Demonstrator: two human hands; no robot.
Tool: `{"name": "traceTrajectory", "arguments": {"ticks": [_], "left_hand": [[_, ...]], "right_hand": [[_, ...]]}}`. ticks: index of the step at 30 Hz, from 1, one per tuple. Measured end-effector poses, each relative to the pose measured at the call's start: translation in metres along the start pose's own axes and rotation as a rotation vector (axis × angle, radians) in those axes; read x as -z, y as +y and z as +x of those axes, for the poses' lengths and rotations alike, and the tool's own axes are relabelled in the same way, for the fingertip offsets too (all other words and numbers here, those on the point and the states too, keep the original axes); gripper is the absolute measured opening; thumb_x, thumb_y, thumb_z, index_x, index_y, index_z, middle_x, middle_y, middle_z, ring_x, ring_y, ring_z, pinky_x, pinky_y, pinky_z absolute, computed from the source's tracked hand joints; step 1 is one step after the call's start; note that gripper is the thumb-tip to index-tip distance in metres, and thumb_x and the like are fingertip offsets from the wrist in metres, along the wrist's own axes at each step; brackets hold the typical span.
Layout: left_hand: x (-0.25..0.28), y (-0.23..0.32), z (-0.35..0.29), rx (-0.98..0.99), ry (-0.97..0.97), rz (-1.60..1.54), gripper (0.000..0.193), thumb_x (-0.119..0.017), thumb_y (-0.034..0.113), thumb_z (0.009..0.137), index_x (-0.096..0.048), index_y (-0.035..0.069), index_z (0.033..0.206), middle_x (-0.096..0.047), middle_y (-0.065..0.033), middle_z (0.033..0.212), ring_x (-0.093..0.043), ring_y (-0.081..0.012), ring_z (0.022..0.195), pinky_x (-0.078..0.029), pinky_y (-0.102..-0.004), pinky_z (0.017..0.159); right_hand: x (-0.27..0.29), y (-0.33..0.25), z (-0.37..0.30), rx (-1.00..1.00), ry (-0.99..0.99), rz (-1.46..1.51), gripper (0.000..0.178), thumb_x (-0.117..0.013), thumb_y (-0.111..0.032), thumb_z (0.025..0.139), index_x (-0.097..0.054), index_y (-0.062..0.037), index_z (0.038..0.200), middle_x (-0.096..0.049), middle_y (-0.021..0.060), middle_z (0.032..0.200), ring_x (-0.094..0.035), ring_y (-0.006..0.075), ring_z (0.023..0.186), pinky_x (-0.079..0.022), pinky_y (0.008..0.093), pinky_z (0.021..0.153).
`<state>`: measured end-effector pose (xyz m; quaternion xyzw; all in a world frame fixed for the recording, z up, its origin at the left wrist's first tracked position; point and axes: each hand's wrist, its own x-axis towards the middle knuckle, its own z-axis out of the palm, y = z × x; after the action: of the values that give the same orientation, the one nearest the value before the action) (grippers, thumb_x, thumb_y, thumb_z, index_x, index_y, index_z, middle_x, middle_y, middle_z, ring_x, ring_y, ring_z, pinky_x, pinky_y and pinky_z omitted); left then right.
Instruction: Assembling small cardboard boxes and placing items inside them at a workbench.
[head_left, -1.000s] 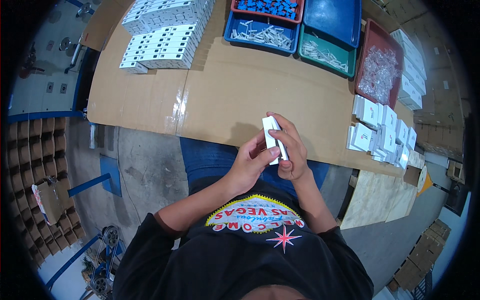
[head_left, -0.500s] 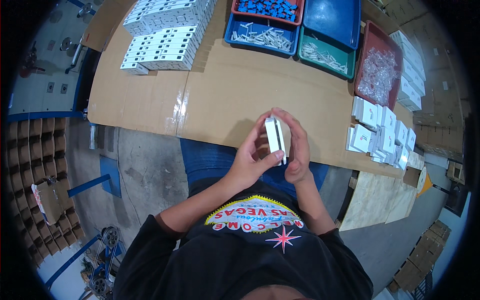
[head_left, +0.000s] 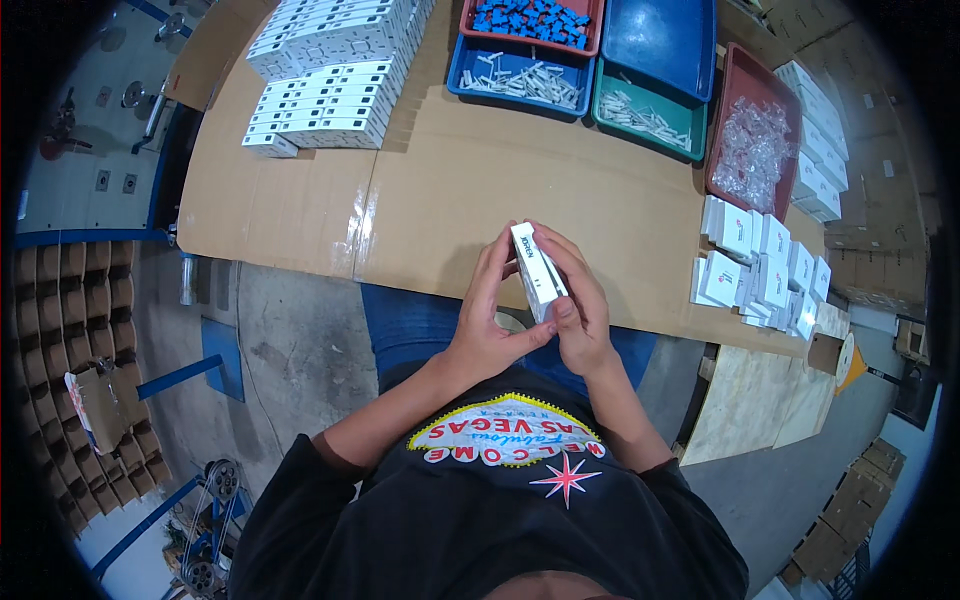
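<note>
A slim white carton (head_left: 538, 265) with dark print on its narrow side is held on edge between my two hands, just over the table's near edge. My left hand (head_left: 478, 325) grips its left face, fingers behind it and thumb near its lower end. My right hand (head_left: 583, 318) is curled round the right side, its thumb pressed on the lower corner. A dark gap runs along the carton's right edge. The fingertips behind it are partly hidden.
White cartons (head_left: 335, 120) stand stacked at the table's far left. Farther back are a blue tray (head_left: 515, 104) of white tubes, a green tray (head_left: 645, 146) of white pieces, and a red tray (head_left: 738, 75) of clear plastic parts. Folded white leaflets (head_left: 735, 228) lie in piles at right.
The carton has turned so its printed narrow side faces up, and it has shifted slightly left. My right hand, earlier mostly spread beside it, has closed on it with the thumb.
</note>
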<state>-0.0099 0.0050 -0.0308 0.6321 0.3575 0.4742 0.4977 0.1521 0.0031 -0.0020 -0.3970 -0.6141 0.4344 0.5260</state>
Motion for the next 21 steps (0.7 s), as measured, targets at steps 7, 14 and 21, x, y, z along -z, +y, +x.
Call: {"name": "traceTrajectory", "arguments": {"ticks": [7,14,21], "left_hand": [[-0.013,-0.017,-0.005,-0.076,0.134,0.009,0.117,-0.083,0.046,0.087,-0.013,-0.008,0.164,-0.033,-0.0172,0.152,-0.039,-0.0308,0.146,-0.030,-0.0436,0.123],[-0.020,-0.021,-0.004,-0.237,0.226,0.042,0.118,-0.080,0.050,0.087,-0.012,-0.013,0.161,-0.031,-0.0182,0.144,-0.038,-0.0313,0.140,-0.031,-0.0425,0.120],[-0.021,-0.016,-0.004,-0.196,0.256,0.023,0.119,-0.080,0.048,0.087,-0.011,-0.013,0.162,-0.030,-0.0169,0.141,-0.038,-0.0306,0.139,-0.030,-0.0422,0.120]], "right_hand": [[-0.012,0.000,0.002,0.057,0.016,0.044,0.068,-0.039,-0.052,0.113,-0.056,0.0051,0.147,-0.053,0.0307,0.152,-0.057,0.0402,0.138,-0.044,0.0440,0.115],[-0.025,0.003,-0.005,0.063,0.065,0.194,0.071,-0.031,-0.051,0.115,-0.051,0.0080,0.149,-0.050,0.0330,0.155,-0.054,0.0400,0.142,-0.042,0.0431,0.117],[-0.028,-0.001,-0.007,-0.025,0.063,0.242,0.072,-0.029,-0.051,0.115,-0.049,0.0097,0.150,-0.049,0.0303,0.157,-0.054,0.0354,0.142,-0.041,0.0410,0.119]]}}
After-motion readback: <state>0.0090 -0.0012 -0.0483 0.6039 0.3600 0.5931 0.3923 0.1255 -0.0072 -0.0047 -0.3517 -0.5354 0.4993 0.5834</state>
